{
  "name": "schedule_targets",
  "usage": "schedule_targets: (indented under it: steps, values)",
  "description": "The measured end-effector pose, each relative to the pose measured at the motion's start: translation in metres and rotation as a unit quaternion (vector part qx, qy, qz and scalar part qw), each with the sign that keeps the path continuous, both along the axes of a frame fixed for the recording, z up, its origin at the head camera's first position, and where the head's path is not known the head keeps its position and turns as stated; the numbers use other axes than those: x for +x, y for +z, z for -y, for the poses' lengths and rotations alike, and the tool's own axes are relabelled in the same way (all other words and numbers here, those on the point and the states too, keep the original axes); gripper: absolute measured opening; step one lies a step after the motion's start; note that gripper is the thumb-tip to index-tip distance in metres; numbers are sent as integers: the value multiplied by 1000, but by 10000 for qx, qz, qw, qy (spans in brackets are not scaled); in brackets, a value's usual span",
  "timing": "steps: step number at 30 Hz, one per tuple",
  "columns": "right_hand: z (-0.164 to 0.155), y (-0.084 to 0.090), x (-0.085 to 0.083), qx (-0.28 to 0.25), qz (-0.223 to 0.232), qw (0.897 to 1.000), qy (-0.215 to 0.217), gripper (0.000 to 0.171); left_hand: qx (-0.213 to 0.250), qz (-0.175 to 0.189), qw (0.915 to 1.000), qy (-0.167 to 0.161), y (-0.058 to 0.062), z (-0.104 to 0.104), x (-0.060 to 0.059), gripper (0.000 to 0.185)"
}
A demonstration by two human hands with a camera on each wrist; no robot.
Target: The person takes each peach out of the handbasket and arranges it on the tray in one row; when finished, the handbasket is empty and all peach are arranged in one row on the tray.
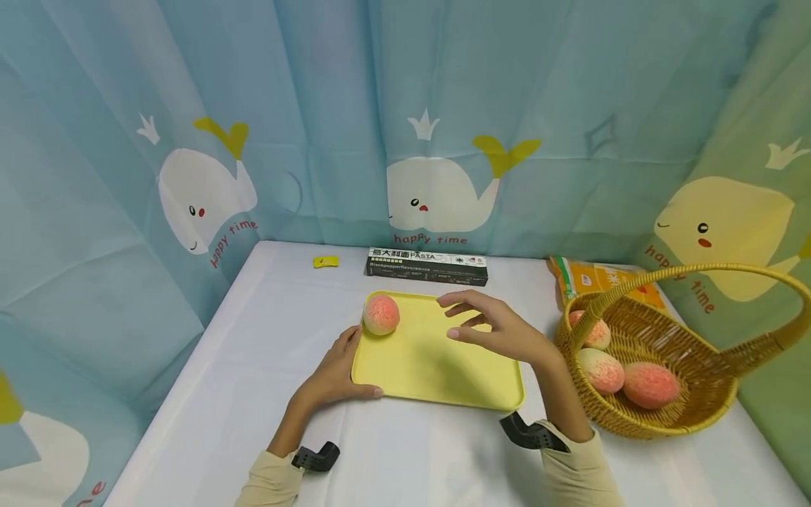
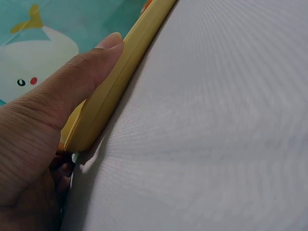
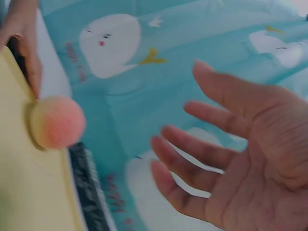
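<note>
A pink-and-cream peach sits in the far-left corner of a yellow tray on the white table. My left hand grips the tray's near-left corner. Its thumb lies along the tray's rim and its fingers run up the left edge. Over the tray's right half hovers my right hand, fingers spread and holding nothing, a short way right of the peach.
A wicker basket with a tall handle stands right of the tray and holds three peaches. A black pasta box, a small yellow item and an orange packet lie along the back. Whale-print curtains surround the table.
</note>
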State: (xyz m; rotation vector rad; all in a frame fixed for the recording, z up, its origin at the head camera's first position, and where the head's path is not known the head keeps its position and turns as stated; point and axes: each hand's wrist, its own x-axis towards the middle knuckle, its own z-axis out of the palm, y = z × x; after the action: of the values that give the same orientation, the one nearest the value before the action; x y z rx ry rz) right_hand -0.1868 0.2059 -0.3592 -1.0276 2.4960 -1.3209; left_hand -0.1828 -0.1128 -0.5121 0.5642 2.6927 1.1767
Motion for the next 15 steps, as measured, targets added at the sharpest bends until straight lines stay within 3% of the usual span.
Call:
schedule_targets:
  steps: [4,8,15]
  values:
    - [-28,11,16,178,-165,9982,548,48,15,55,10000,-28,-1,-2,1,131]
    - [-58,21,31,92,-114,9964,833,52,47,51,10000,-32,-1,-2,1,131]
    - [-108,32,56,278,-149,9987,398,54,38,-21,10000,-7,-1,-1,0,131]
